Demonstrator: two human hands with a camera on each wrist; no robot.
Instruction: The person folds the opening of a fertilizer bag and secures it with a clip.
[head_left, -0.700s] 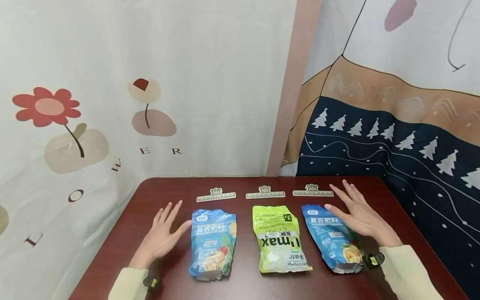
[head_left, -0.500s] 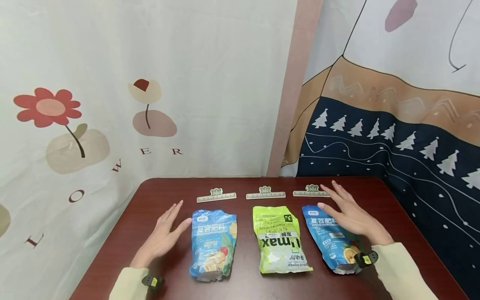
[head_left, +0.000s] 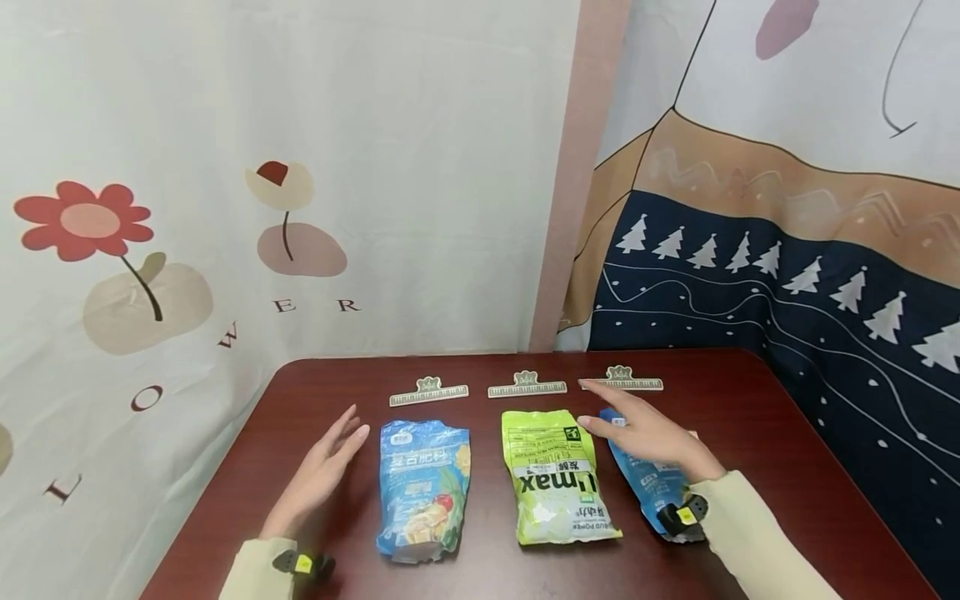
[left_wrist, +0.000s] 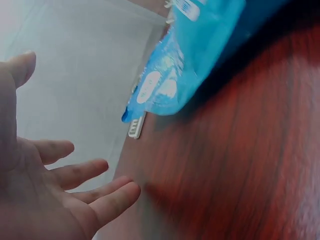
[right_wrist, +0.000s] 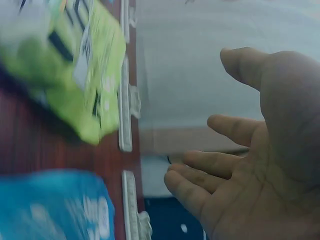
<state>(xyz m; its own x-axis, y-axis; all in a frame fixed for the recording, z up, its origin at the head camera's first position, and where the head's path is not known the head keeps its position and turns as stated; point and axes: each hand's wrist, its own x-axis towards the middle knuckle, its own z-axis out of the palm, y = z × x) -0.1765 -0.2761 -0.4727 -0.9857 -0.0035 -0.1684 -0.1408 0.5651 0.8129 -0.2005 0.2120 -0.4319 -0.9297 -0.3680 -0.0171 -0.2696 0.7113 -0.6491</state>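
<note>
Three bags lie in a row on the dark red table (head_left: 510, 575). Nearest my left hand (head_left: 318, 479) is a blue bag (head_left: 423, 492); the hand stays just left of it, fingers extended, holding nothing. A bright green bag (head_left: 555, 483) lies in the middle. Above the right-hand blue bag (head_left: 648, 487) my right hand (head_left: 648, 429) hovers, hiding part of it, with its fingertips by the green bag's top corner. The right wrist view shows that hand with relaxed, spread fingers and nothing in its palm.
Behind the bags lie three ruler-edged clips: a left clip (head_left: 429, 392), a middle clip (head_left: 527, 385) and a right clip (head_left: 626, 380), partly overlapped by my right fingertips. Printed curtains (head_left: 435, 208) hang behind the table.
My right hand has moved left, from over the right-hand blue bag toward the green bag. The left hand has shifted slightly left and turned a little. The bags and clips lie as before.
</note>
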